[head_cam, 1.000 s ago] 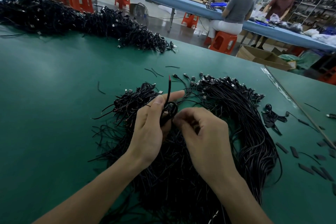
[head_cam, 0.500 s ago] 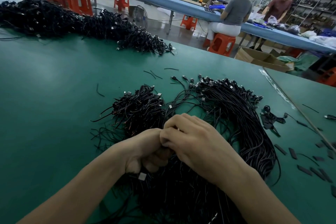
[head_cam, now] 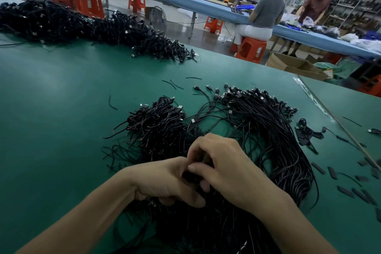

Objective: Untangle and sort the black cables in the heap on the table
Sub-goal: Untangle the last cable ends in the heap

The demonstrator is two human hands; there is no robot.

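A heap of black cables (head_cam: 156,128) lies tangled on the green table (head_cam: 57,109) in front of me. To its right a combed bundle of black cables (head_cam: 274,130) curves toward me, its plugs lined up at the far end. My left hand (head_cam: 165,181) and my right hand (head_cam: 222,167) meet low over the near part of the heap. Both have curled fingers closed round a small coiled black cable (head_cam: 192,176) between them; most of it is hidden by the fingers.
A long pile of more black cables (head_cam: 86,27) runs along the table's far left edge. Short black sleeve pieces (head_cam: 334,173) and a small coiled cable (head_cam: 307,132) lie at the right. Two people work at a blue bench beyond, with orange stools and a cardboard box.
My hands dropped from chest height, where a cable with a red tip stood up, down onto the near heap. They stay pressed together on the small coil.
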